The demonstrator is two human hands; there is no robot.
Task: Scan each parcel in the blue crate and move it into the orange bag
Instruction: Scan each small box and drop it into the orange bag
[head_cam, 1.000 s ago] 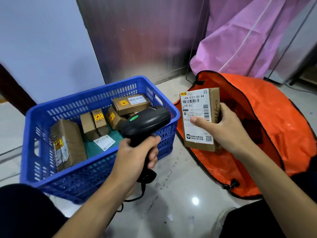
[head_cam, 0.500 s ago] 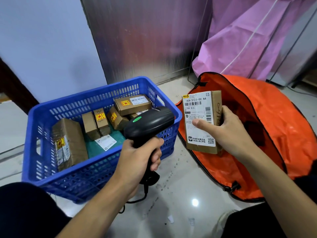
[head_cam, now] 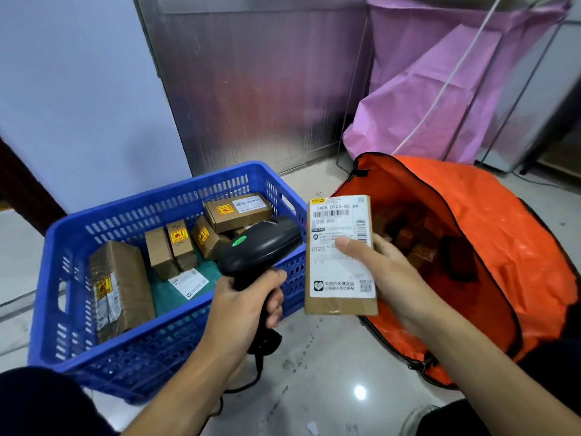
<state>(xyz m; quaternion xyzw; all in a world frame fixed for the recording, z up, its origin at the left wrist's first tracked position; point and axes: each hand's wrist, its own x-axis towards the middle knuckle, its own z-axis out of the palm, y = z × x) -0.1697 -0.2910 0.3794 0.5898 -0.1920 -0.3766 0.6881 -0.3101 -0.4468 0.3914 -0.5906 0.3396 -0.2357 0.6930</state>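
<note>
My left hand [head_cam: 248, 302] grips the handle of a black barcode scanner [head_cam: 261, 247], whose head points right toward a parcel. That brown cardboard parcel [head_cam: 341, 262], with a white shipping label facing me, is held upright by my right hand [head_cam: 386, 272], thumb pressed on the label. It hovers between the blue crate [head_cam: 125, 357] on the left and the open orange bag [head_cam: 503, 247] on the right. Several brown parcels [head_cam: 121, 284] with yellow stickers lie in the crate. Dark boxes [head_cam: 418, 243] show dimly inside the bag.
A shiny pale floor [head_cam: 320, 372] lies under everything. Behind stand a metal panel [head_cam: 257, 89] and a pink sheet [head_cam: 440, 89] over a frame. The scanner's cable [head_cam: 251, 382] trails down near my left wrist. My dark-clothed knees fill the bottom corners.
The parcel has come closer to the scanner's head and turned so its label faces me more squarely. My left hand with the scanner has barely shifted.
</note>
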